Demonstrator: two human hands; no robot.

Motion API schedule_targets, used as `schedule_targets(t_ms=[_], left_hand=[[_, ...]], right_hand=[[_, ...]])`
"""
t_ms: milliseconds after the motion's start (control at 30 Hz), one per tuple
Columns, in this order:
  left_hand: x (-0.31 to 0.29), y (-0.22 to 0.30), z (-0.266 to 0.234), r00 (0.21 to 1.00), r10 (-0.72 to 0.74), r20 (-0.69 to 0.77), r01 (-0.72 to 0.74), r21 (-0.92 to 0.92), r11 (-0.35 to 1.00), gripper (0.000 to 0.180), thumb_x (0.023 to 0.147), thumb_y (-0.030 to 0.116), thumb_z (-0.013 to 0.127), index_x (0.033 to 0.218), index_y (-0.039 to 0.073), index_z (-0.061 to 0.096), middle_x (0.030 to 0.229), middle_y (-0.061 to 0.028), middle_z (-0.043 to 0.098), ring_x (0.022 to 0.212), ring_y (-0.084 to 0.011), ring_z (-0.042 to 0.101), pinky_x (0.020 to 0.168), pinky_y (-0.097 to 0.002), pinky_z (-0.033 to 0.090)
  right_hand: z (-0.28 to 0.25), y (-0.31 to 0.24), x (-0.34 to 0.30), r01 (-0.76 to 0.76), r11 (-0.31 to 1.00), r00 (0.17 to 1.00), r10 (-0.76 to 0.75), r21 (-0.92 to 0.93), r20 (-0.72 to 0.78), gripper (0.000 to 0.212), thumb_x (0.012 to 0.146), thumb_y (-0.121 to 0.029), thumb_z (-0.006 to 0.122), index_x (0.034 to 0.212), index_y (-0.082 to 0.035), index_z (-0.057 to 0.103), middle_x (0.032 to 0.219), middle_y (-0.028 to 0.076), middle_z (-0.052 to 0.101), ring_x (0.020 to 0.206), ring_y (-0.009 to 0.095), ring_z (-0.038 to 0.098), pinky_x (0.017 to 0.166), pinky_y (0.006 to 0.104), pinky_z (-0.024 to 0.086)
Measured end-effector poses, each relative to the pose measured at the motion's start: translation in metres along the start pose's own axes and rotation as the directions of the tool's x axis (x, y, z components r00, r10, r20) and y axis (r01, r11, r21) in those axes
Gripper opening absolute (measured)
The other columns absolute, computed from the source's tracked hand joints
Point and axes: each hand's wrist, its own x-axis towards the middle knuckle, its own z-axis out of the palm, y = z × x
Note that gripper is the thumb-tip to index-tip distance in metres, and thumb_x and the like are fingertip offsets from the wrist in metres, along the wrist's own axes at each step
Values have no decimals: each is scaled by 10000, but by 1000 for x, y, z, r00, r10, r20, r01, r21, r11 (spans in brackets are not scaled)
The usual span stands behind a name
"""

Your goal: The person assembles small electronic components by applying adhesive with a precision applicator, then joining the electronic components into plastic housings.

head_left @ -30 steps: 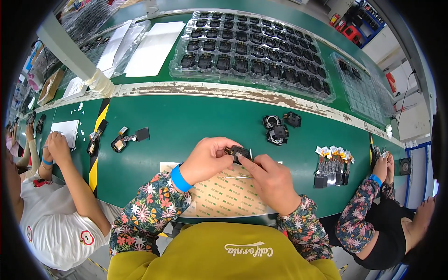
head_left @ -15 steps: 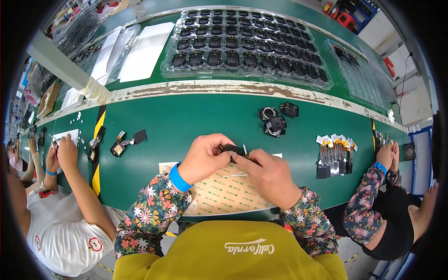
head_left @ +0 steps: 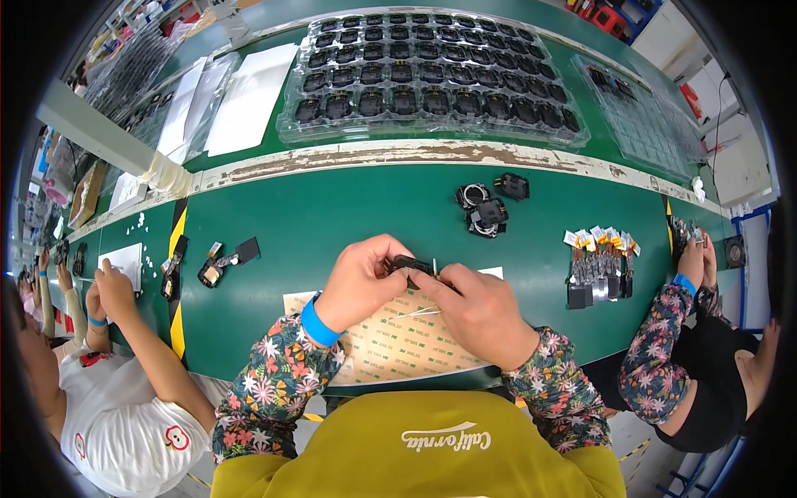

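Left hand [head_left: 365, 278]: closed around one end of the small black part [head_left: 411, 264], thumb and fingers pinching it.
Right hand [head_left: 477, 307]: fingertips pinched at the other end of the part, meeting the left hand over the surface [head_left: 332, 216].
Black part: held between both hands just above the tan backing sheet [head_left: 398, 344], at about 12 o'clock from the body.
Change: a moment ago the hands sat slightly apart with the part more exposed — now they have closed in tighter and shifted a little left, so the fine work on the part looks under way.
Nearby: a cluster of black parts [head_left: 486, 207] at 1 o'clock — a row of tagged pieces [head_left: 598, 266] at 3 o'clock; a clear tray [head_left: 432, 70] of parts at 12 o'clock beyond.
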Motion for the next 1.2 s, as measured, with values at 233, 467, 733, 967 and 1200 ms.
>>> schedule_targets(t_ms=[233,467,733,967,1200], left_hand=[[-3,7,1,998,-51,23,52,-49,997,128,811,-57,533,930,-18,561,835,-28,591,651,-50,539,546,-183,437],[-3,7,0,995,-99,3,99,-86,991,100,823,-42,518,906,-6,561,818,-34,605,610,-55,554,530,-183,462],[-1,8,-2,991,-136,-10,134,-108,985,86,832,-40,505,906,-13,538,798,-53,603,588,-81,578,514,-208,496],[-2,9,4,986,-161,54,169,-225,960,80,841,-49,464,897,-3,496,796,-72,588,578,-125,592,508,-239,503],[-2,6,17,974,-218,61,226,-172,959,111,877,-33,417,979,8,434,835,-103,593,685,-177,643,598,-259,545]], right_hand=[[0,0,-3,4,998,999,-2,-57,38,462,657,-6,600,1103,-123,623,750,27,457,586,154,516,486,286,438],[2,0,-2,26,998,1000,-25,-49,13,439,663,-35,610,1091,-130,630,739,16,456,592,146,521,483,283,434],[-2,6,1,-71,946,997,80,315,-14,352,732,-45,647,1082,-82,624,881,43,533,632,125,540,530,232,443],[-25,31,-3,-268,475,917,393,838,70,194,890,-145,520,911,17,624,1019,74,536,801,103,514,723,247,422],[-43,45,-21,-490,160,846,323,857,424,129,893,-123,578,868,3,590,797,24,604,679,82,557,614,222,461]])
